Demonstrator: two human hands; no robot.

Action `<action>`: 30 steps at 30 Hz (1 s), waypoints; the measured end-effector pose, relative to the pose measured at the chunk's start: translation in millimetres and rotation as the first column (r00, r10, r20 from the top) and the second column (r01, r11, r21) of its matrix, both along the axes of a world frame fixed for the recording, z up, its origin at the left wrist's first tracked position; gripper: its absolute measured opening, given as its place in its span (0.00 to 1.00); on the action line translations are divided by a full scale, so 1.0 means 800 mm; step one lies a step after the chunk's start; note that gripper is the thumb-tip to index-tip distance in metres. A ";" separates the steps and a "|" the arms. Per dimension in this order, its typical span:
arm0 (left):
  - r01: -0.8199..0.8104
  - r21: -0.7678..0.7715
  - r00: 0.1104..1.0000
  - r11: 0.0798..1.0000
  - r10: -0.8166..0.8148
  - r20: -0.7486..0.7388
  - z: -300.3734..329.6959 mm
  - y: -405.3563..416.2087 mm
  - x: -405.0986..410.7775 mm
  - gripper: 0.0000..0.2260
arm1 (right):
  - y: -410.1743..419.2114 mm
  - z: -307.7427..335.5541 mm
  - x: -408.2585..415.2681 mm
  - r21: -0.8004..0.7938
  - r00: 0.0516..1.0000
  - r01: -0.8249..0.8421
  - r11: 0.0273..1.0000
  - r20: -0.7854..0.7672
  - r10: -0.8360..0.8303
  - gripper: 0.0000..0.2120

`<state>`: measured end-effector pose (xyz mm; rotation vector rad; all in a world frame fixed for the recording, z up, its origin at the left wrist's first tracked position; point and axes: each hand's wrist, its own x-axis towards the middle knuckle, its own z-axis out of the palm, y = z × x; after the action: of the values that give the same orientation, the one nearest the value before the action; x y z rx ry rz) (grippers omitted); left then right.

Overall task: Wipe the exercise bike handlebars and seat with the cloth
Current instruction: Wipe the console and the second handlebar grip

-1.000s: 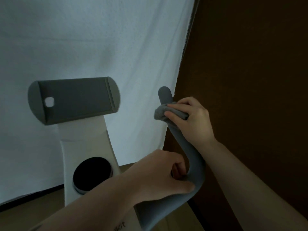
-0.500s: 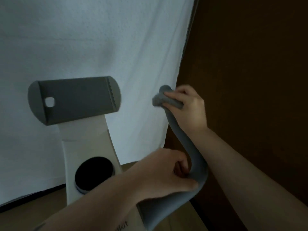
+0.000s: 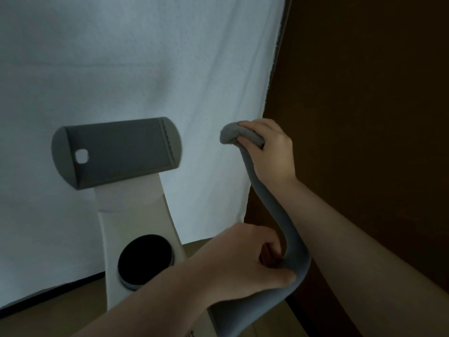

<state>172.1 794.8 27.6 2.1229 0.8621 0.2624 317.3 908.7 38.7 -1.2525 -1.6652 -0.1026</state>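
The right hand [image 3: 269,152] grips the cloth [image 3: 239,136] over the handlebar [image 3: 274,205] tip. The left hand [image 3: 243,261] clasps the bend at 6 o'clock. Keep the cloth wrapped while rubbing.

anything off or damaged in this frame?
Nothing stands out. Right hand holds the cloth over the tip of the handlebar; left hand grips its lower bend. No visible damage, though the lighting is dim.

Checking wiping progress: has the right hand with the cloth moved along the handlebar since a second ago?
Yes. The right hand slid the cloth up the handlebar to its tip, now covered.
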 end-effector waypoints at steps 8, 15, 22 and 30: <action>0.015 -0.012 0.999 1.000 -0.015 0.040 0.000 0.001 -0.001 0.10 | 0.012 0.056 0.004 -0.418 0.998 0.050 0.907 0.053 -0.031 0.09; 0.013 -0.023 1.000 1.000 -0.012 0.019 0.000 -0.001 -0.001 0.11 | 0.042 0.047 -0.019 -0.524 0.994 0.105 0.845 0.073 -0.079 0.08; 0.023 -0.035 0.999 0.999 -0.021 0.042 -0.002 0.005 0.001 0.11 | 0.030 0.014 -0.024 -0.124 0.918 0.121 0.985 0.391 -0.064 0.07; -0.011 -0.022 0.999 1.000 0.012 0.052 -0.007 0.003 0.005 0.12 | 0.009 -0.005 -0.024 -0.019 0.998 0.052 0.998 -0.046 -0.053 0.09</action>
<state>175.9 797.6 22.0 2.0822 0.8429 0.3118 297.8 916.1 34.9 -1.3030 -1.5972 -0.0905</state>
